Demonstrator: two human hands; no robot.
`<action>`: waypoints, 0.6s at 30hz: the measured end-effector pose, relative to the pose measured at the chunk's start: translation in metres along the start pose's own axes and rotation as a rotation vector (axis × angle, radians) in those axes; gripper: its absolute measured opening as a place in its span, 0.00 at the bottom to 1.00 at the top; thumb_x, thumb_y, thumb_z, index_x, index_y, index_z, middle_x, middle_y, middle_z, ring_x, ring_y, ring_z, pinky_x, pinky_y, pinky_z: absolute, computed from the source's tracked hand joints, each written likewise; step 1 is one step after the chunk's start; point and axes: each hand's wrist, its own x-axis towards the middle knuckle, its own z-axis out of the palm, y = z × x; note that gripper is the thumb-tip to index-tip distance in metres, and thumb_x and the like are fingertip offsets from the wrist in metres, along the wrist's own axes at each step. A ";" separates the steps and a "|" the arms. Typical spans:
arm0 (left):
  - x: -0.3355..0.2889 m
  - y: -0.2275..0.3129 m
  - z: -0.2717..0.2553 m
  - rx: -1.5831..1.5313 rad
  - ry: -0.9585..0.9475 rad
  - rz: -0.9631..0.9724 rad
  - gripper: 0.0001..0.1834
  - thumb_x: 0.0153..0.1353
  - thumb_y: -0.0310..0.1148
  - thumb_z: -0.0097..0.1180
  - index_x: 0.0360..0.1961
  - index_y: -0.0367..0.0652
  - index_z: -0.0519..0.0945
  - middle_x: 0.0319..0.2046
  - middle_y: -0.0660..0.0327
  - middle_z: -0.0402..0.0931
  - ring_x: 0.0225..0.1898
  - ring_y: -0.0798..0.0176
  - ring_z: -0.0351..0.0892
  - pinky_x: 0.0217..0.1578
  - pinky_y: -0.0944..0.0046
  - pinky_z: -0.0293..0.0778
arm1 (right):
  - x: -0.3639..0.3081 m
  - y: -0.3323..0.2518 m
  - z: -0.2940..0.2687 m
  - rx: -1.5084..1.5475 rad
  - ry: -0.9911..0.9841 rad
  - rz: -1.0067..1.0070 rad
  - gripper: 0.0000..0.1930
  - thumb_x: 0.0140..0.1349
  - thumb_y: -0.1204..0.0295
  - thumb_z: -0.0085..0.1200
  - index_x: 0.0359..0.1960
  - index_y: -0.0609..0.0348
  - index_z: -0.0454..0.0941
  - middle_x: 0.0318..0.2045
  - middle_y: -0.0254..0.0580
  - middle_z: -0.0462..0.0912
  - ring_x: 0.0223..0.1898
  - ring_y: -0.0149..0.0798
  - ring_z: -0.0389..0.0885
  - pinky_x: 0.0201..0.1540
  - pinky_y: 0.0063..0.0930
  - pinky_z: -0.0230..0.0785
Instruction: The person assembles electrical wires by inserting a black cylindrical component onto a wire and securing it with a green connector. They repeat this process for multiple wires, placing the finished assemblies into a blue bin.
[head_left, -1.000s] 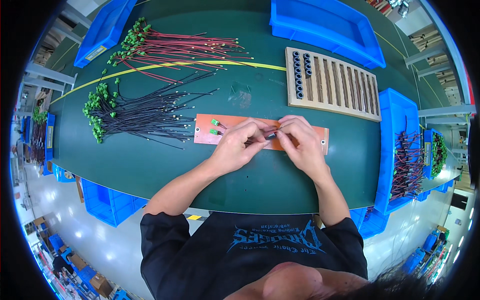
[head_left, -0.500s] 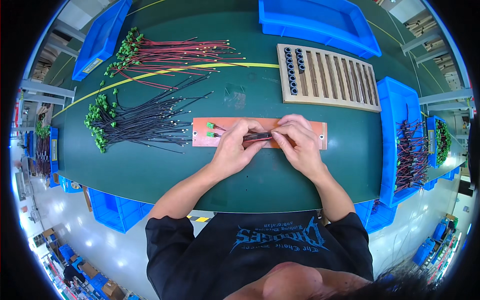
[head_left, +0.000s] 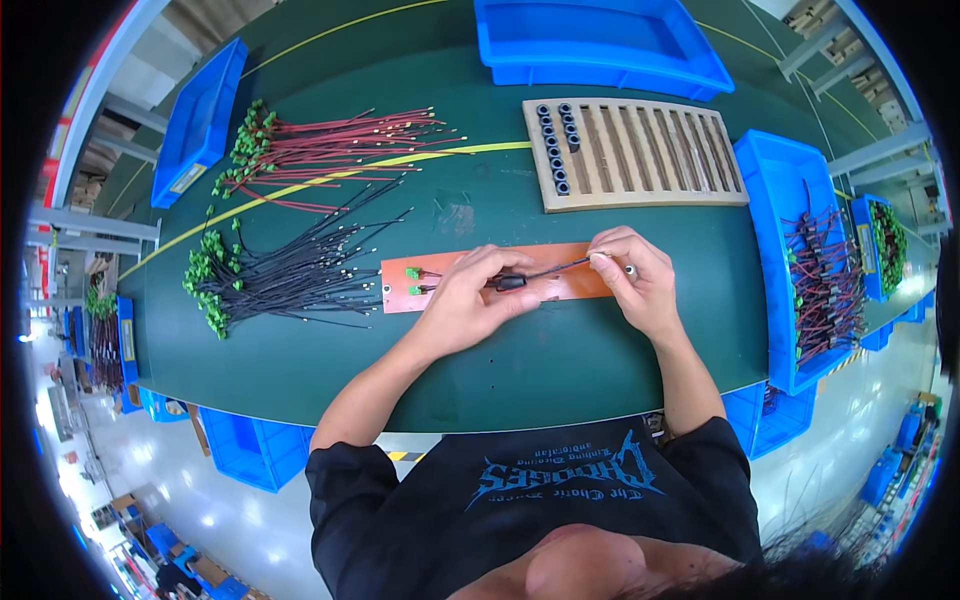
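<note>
"Grip first: how does the left hand (head_left: 470,302) stand?"

"Narrow, its thumb and fingers pinched around a short, black cylindrical sleeve (head_left: 511,282). The sleeve pokes out to the right of that hand, at the fingertips."

"And the right hand (head_left: 642,284)?"

"Narrow too. Thumb and forefinger pinch a thin, dark cable (head_left: 555,269) at the end away from the sleeve. The stretch between the hands runs nearly straight, slanting a little up to the right."

"Does the cable pass through the sleeve?"

"I can't tell; the left fingers cover part of it."

"What's under the hands?"

"A long, flat, orange rectangular board (head_left: 577,288), lying on the green table (head_left: 590,370). Sleeve and cable are over its middle. Near its left end sit two small, bright-green block connectors (head_left: 414,273), with short, dark reddish wires leading toward the left hand."

"And round about?"

"On the left, a fan of black wires (head_left: 300,265) with green ends; beyond it, a spread of red wires (head_left: 345,140). Past the board, toward the right, stands a pale, slotted wooden rack (head_left: 640,199), with black hollow cylinders (head_left: 547,145) in its two leftmost slots. Farther right, a blue plastic bin (head_left: 767,255) holds red-and-black wire bundles (head_left: 825,275)."
</note>
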 end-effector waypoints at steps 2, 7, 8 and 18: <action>0.016 -0.001 -0.003 -0.126 -0.088 -0.108 0.11 0.67 0.27 0.64 0.49 0.34 0.83 0.46 0.55 0.83 0.47 0.59 0.84 0.51 0.60 0.78 | 0.000 0.003 -0.002 0.101 0.000 0.025 0.02 0.65 0.80 0.63 0.37 0.65 0.83 0.34 0.45 0.86 0.39 0.40 0.85 0.45 0.31 0.76; 0.029 -0.020 0.011 -0.289 -0.118 -0.180 0.07 0.71 0.28 0.61 0.41 0.34 0.85 0.38 0.59 0.81 0.37 0.67 0.82 0.40 0.66 0.77 | -0.008 0.011 0.010 0.387 0.052 0.235 0.03 0.67 0.79 0.62 0.40 0.66 0.84 0.34 0.43 0.87 0.37 0.34 0.85 0.43 0.28 0.77; 0.028 -0.021 0.013 -0.304 -0.095 -0.179 0.07 0.71 0.28 0.61 0.41 0.34 0.85 0.37 0.59 0.81 0.36 0.68 0.81 0.39 0.67 0.76 | -0.010 0.010 0.012 0.344 0.061 0.232 0.04 0.68 0.78 0.62 0.40 0.67 0.85 0.34 0.42 0.87 0.37 0.33 0.86 0.41 0.27 0.77; 0.021 -0.023 0.025 -0.312 0.025 -0.154 0.07 0.70 0.29 0.63 0.40 0.35 0.86 0.33 0.63 0.79 0.31 0.73 0.75 0.33 0.71 0.71 | -0.013 0.012 0.018 0.270 0.035 0.186 0.06 0.70 0.75 0.62 0.39 0.67 0.85 0.36 0.42 0.87 0.37 0.31 0.87 0.40 0.23 0.79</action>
